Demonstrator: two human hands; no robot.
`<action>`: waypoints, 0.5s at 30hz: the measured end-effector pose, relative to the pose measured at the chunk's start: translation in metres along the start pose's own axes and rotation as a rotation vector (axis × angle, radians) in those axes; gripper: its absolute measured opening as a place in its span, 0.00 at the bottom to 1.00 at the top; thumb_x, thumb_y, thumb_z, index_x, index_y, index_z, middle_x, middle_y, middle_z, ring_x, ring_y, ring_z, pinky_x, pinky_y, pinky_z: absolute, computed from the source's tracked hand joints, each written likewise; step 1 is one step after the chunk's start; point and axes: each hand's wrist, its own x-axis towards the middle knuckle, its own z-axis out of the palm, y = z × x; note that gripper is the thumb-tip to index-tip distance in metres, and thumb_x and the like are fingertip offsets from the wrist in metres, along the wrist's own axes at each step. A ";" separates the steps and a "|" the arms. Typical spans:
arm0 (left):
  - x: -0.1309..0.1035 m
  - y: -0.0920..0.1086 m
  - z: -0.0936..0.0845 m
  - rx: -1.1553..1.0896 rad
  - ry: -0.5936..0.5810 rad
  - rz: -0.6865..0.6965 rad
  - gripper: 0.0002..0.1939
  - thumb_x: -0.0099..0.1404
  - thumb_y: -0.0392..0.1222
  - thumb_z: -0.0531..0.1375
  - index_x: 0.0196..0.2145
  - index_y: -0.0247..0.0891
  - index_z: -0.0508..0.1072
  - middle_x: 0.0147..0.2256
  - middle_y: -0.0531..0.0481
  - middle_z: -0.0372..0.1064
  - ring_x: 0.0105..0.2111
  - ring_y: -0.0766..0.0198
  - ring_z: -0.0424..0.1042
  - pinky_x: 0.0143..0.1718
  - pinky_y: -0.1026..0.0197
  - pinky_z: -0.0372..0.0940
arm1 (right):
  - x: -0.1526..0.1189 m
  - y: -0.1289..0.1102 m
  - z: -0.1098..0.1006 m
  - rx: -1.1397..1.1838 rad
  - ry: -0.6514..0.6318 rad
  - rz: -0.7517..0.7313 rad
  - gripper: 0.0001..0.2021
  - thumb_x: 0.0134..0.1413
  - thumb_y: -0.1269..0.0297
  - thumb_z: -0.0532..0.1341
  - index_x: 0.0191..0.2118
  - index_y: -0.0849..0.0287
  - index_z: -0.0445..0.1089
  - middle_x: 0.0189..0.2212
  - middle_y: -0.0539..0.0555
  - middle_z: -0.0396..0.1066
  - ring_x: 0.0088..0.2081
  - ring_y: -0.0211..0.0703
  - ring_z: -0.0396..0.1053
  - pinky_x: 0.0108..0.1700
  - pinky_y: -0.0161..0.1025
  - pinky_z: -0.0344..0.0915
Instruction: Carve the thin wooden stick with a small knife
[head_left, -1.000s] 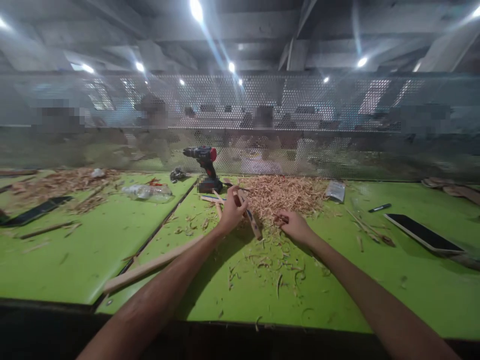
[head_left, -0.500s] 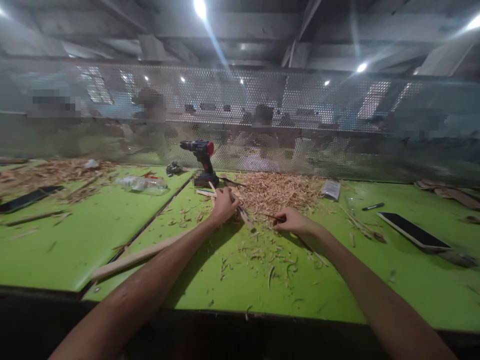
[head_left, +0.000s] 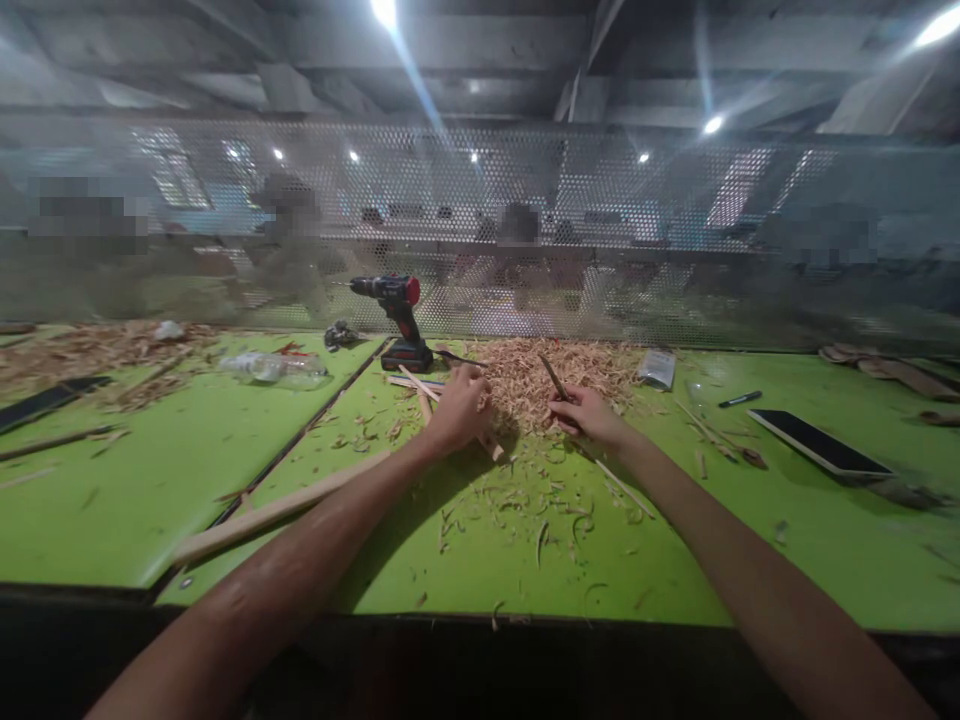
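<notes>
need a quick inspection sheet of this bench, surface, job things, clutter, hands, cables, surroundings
surface: green bench top, seam between two panels, strewn with shavings
job's things: wooden stick under the left hand; thin dark tool in the right hand; shavings pile behind both
clutter: cordless drill upright, long wood strip, plastic bottle, pen, flat dark panel, small packet
hands: left hand closed on the stick; right hand gripping the tool
cables: nothing seen
surroundings: perforated metal screen behind the bench, people blurred beyond, ceiling lights
</notes>
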 end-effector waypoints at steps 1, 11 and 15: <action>-0.001 0.006 0.001 -0.084 -0.031 0.091 0.04 0.68 0.34 0.61 0.40 0.39 0.75 0.49 0.39 0.70 0.53 0.48 0.69 0.57 0.46 0.67 | -0.001 -0.001 0.003 0.025 0.009 -0.003 0.14 0.50 0.58 0.71 0.35 0.56 0.66 0.27 0.52 0.76 0.18 0.31 0.55 0.21 0.32 0.47; -0.010 0.031 0.013 -0.407 -0.189 0.253 0.04 0.68 0.34 0.63 0.37 0.38 0.79 0.40 0.45 0.79 0.43 0.56 0.76 0.47 0.54 0.70 | -0.007 -0.003 0.027 0.127 -0.014 -0.019 0.19 0.46 0.55 0.75 0.36 0.58 0.69 0.21 0.43 0.65 0.19 0.30 0.57 0.19 0.31 0.45; -0.010 0.026 0.014 -0.417 -0.141 0.237 0.05 0.65 0.30 0.63 0.34 0.38 0.77 0.35 0.47 0.78 0.37 0.60 0.75 0.41 0.59 0.69 | -0.006 -0.003 0.025 0.156 0.035 -0.031 0.18 0.45 0.56 0.75 0.35 0.57 0.68 0.20 0.43 0.65 0.18 0.31 0.55 0.18 0.31 0.44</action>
